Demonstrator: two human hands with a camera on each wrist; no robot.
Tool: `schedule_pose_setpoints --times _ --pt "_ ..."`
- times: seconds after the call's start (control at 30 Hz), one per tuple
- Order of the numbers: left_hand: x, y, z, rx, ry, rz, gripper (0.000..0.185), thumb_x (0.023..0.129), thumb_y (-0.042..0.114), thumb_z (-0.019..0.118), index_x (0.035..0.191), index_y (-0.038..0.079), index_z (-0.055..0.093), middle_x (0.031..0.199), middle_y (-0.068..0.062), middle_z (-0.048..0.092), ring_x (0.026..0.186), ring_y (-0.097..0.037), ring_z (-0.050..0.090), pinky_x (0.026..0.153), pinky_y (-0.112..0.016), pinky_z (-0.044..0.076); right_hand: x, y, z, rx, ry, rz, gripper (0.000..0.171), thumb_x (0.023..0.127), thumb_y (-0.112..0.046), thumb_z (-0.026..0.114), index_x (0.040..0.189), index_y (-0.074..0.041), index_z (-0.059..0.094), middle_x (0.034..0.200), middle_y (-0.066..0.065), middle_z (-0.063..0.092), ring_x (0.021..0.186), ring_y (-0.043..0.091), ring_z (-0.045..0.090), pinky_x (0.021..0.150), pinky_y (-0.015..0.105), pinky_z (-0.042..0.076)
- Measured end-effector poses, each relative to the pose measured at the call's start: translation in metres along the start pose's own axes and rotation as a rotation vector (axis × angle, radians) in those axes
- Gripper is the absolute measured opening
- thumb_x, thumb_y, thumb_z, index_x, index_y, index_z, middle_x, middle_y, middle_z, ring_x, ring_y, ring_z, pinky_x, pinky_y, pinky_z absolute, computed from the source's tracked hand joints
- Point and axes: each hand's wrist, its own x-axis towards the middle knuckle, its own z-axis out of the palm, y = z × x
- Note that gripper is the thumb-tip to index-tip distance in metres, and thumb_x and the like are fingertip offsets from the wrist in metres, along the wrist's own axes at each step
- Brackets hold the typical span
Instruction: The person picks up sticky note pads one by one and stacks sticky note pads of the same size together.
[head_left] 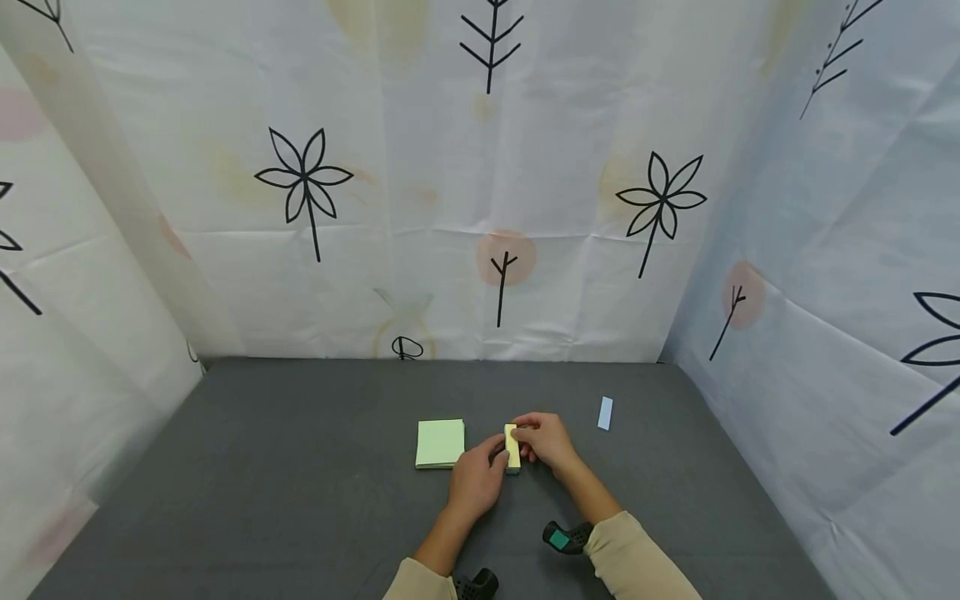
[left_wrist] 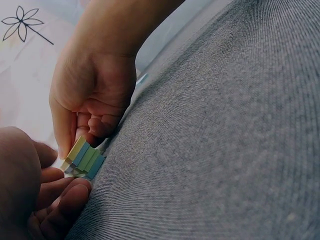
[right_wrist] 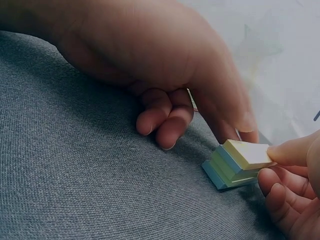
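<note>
A small stack of narrow sticky note pads (head_left: 513,448) stands on the dark cloth between both hands. Yellow lies on top, with blue and green layers below, their edges slightly out of line in the right wrist view. My left hand (head_left: 478,479) holds the stack from the left and near side, thumb against the yellow pad (right_wrist: 250,153). At the far end, my right hand (head_left: 551,442) pinches the stack between thumb and forefinger, its other fingers (right_wrist: 174,127) curled beneath the palm. Part of the stack's far side is hidden by the fingers.
A square pale green sticky note pad (head_left: 440,443) lies just left of the left hand. Farther right and back is a light blue paper strip (head_left: 605,413). White patterned cloth walls (head_left: 450,292) border the grey-covered table (head_left: 300,500) at back and sides.
</note>
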Motion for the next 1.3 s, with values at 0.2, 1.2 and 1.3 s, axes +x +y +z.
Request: schedule_pose_setpoints --times 0.2,1.2,1.3 --pt "0.000 0.001 0.000 -0.022 -0.018 -0.013 0.041 0.093 0.026 0.065 0.131 0.013 0.062 0.120 -0.002 0.068 0.110 -0.030 0.062 0.089 -0.051 0.047 0.002 0.001 0.001 0.017 0.009 -0.002 0.019 0.089 -0.002 0.066 0.106 0.005 0.070 0.062 0.006 0.060 0.045 0.012 0.051 0.042 0.025 0.041" --pt "0.000 -0.001 0.003 0.018 -0.013 -0.027 0.038 0.090 0.023 0.067 0.128 0.016 0.065 0.123 -0.007 0.066 0.112 -0.031 0.061 0.090 -0.051 0.048 0.002 0.014 -0.054 -0.242 0.224 -0.216 0.017 0.090 -0.007 0.069 0.105 0.001 0.072 0.087 0.006 0.069 0.073 0.019 0.062 0.060 0.030 0.049" --pt "-0.001 -0.002 0.002 0.010 -0.007 -0.025 0.038 0.090 0.022 0.067 0.128 0.017 0.065 0.123 -0.006 0.066 0.111 -0.032 0.061 0.089 -0.051 0.048 0.000 0.020 -0.070 -0.294 0.274 -0.244 0.018 0.090 -0.009 0.069 0.106 0.000 0.072 0.095 0.009 0.070 0.084 0.023 0.064 0.071 0.036 0.052"
